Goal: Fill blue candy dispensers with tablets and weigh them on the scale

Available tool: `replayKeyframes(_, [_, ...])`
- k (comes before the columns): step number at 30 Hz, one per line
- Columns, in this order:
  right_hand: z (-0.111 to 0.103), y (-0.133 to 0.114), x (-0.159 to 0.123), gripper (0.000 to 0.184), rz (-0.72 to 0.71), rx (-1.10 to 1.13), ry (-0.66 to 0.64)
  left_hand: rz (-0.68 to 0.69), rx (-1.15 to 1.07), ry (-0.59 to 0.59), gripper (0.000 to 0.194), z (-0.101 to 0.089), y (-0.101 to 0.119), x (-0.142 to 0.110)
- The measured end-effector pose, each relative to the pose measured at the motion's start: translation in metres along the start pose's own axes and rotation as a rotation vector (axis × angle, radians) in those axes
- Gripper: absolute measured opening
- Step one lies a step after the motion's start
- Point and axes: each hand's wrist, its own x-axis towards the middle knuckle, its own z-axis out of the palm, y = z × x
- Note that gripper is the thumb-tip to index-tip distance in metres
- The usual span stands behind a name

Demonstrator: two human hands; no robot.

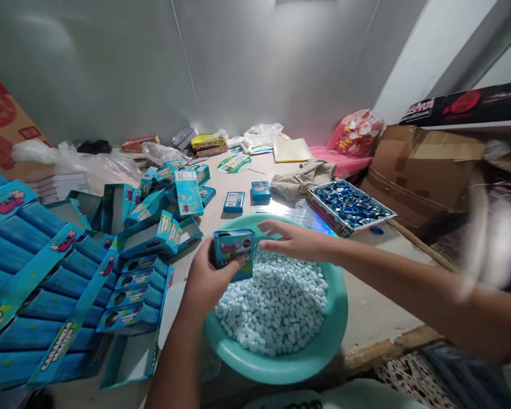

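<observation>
One blue box (234, 241): above the basin's back-left part, in the left hand, just beside the right fingertips.
Left hand (206, 278): closed round the box, thumb across its printed front.
Right hand (287, 238): fingers loosely spread, pointing toward the box.
Pellets (276, 309): small, rounded, pale blue, heaped below both hands.
Basin (341, 309): round, smooth, sea-green, holding the pellets.
Tray (331, 220): shallow, rectangular, right of the basin, full of shiny blue-and-silver round pieces (353, 205).
Cloth (298, 180): crumpled, beige, beside the tray.
Cartons (128, 295): blue, printed, piled at left.
</observation>
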Motion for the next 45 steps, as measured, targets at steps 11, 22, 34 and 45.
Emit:
replayKeyframes(11, [0.055,0.024,0.025,0.035,0.061,-0.171,-0.305,0.06,0.031,0.183,0.053,-0.007,-0.035,0.012])
replayKeyframes(22, [0.062,0.04,-0.013,0.127,-0.046,-0.662,-0.313,0.022,0.079,0.114,0.044,-0.004,-0.03,0.005])
replayKeyframes(34, [0.076,0.036,0.021,0.082,-0.115,-0.035,-0.145,0.025,0.207,0.155,0.041,-0.005,-0.028,0.005])
replayKeyframes(45, [0.122,0.027,0.028,0.107,-0.248,-0.05,-0.009,0.004,0.257,0.188,0.046,-0.002,-0.034,0.011])
